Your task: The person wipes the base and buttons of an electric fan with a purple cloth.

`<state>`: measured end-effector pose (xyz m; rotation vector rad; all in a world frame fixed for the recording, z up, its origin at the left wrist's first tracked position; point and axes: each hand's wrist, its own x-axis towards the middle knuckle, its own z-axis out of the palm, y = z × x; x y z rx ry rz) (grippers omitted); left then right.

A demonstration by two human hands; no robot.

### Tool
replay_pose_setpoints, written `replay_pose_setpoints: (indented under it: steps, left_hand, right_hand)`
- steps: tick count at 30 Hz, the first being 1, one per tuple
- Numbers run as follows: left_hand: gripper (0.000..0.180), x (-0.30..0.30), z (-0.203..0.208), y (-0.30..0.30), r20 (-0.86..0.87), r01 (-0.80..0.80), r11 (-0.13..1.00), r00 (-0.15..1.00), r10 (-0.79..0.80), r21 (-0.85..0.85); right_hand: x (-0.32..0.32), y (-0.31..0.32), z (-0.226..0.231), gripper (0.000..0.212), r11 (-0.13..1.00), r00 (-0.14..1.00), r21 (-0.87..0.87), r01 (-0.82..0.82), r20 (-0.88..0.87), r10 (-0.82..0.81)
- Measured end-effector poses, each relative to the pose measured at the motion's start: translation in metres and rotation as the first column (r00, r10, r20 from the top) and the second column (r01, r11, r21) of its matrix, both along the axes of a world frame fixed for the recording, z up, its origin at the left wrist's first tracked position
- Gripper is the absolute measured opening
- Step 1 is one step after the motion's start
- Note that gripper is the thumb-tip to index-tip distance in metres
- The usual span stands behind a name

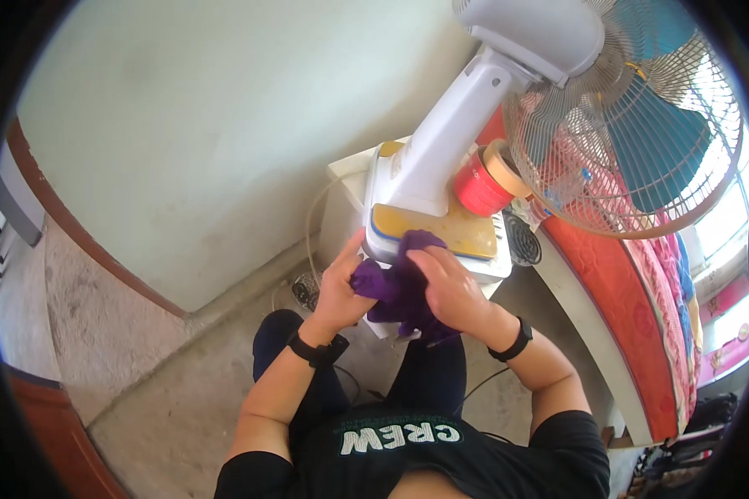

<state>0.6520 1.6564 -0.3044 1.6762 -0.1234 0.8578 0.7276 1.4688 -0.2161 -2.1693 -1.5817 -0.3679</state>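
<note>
A crumpled purple cloth [404,283] is bunched between my two hands, in front of the base of a white table fan [424,166]. My left hand [341,287] grips the cloth's left side, with a finger pointing up toward the front left corner of the fan base. From the right, my right hand [453,287] is closed on the cloth, its fingers bent over the top. The cloth hangs down past the near edge of the fan base's yellow panel [441,229]. My fingertips are partly hidden in its folds.
The fan stands on a small white table [345,170] against a pale wall [225,108]. Right of its neck sit a red tub [480,187] and a tan tape roll [505,169]. The caged fan head [628,116] overhangs a red mattress [612,324]. A cable [310,216] hangs at left.
</note>
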Motion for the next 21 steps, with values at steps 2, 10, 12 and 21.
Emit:
replay_pose_setpoints:
  steps: [2, 10, 12, 21]
  left_hand:
    - [0.012, -0.002, -0.001, 0.003, 0.011, 0.012, 1.000, 1.000, -0.012, 0.004]
    - [0.040, -0.007, -0.004, 0.002, -0.084, 0.103, 0.959, 0.988, -0.129, -0.265]
    - [0.040, -0.010, 0.000, 0.001, -0.106, 0.083, 0.970, 0.988, -0.110, -0.227]
    - [0.014, -0.013, 0.015, -0.007, 0.073, -0.216, 0.971, 0.975, 0.210, 0.102]
  right_hand:
    - [-0.001, 0.021, 0.006, 0.054, 0.992, 0.994, -0.057, -0.112, -0.007, 0.112]
    - [-0.003, 0.076, 0.002, 0.050, 0.966, 0.973, -0.192, -0.174, 0.119, 0.199]
    - [-0.006, 0.067, -0.001, 0.044, 0.971, 0.968, -0.166, -0.170, 0.157, 0.196]
    - [-0.003, -0.002, -0.012, 0.046, 1.000, 0.975, -0.004, -0.002, 0.220, 0.003]
